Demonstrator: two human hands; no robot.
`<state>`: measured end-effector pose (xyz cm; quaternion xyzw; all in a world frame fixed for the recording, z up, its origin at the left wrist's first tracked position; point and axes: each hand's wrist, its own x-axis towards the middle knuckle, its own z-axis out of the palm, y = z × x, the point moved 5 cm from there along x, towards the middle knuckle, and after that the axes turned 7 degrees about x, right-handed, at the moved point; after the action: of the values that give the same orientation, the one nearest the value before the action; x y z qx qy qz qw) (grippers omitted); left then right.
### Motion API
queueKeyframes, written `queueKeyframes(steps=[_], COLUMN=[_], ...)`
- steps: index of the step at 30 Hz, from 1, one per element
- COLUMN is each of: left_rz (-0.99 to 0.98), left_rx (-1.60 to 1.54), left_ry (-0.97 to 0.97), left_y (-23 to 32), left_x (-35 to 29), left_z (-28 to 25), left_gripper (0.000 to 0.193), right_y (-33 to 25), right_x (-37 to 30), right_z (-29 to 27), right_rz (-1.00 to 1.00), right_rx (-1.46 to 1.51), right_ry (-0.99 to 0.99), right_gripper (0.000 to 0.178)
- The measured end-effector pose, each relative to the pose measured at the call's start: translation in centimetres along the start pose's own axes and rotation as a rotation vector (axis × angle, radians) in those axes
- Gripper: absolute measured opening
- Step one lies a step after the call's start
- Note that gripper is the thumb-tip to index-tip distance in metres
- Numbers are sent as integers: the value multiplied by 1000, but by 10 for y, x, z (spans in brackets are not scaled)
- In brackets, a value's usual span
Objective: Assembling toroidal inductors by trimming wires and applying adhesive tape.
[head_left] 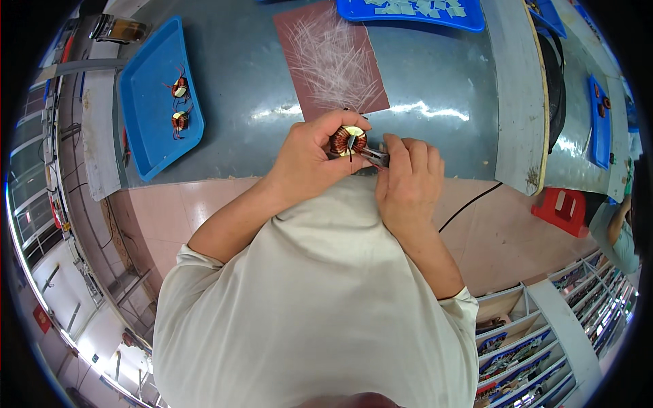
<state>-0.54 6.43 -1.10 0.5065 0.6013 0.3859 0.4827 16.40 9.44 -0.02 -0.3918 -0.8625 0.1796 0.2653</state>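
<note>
At the near edge of the bench, my left hand [299, 155] pinches a ring-shaped coil [338, 141] between thumb and fingers. Copper-brown wire is wound around the ring, a pale yellow patch shows on its top, and a dark wire end points toward me. My right hand [413, 178] is closed on a small metal tool that looks like pliers [376, 157]. Its tip meets the right side of the coil, close to my left thumb. Most of the tool is hidden by my right fingers, so I cannot tell whether its jaws grip a wire.
Left on the bench lies a blue tray [146, 112] holding two similar coils [179, 122]. Beyond my hands, thin clear strips [333, 58] cover a reddish-brown sheet [289, 41]. A blue tray [435, 24] of pale pieces sits far back. A red stool [562, 211] and another person [622, 234] are at right.
</note>
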Motion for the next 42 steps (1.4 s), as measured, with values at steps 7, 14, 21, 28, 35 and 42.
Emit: queueKeyframes(steps=[7,14,21,28,35,42], left_rz=[-31,-42,-25,310,403,152], left_rx=[-38,-81,80,572,696,436], left_ry=[5,15,-18,-462,-539,-386], left_y=[-2,-5,-1,18,26,27], left_x=[-1,-2,-4,-32,-37,-10], left_z=[2,4,-4,-24,-24,-30], left_gripper=[48,48,38,19,20,24], right_y=[-1,-1,-1,-19,-20,-15], right_x=[0,-1,-2,-26,-30,3], right_z=[2,1,-1,1,-2,-12], right_rz=[-15,-18,-4,-142,-114,-69], right_rx=[-48,-59,-54,33,83,18], right_ry=[50,55,-54,-256,-293,-193], right_gripper=[36,36,32,24,31,28])
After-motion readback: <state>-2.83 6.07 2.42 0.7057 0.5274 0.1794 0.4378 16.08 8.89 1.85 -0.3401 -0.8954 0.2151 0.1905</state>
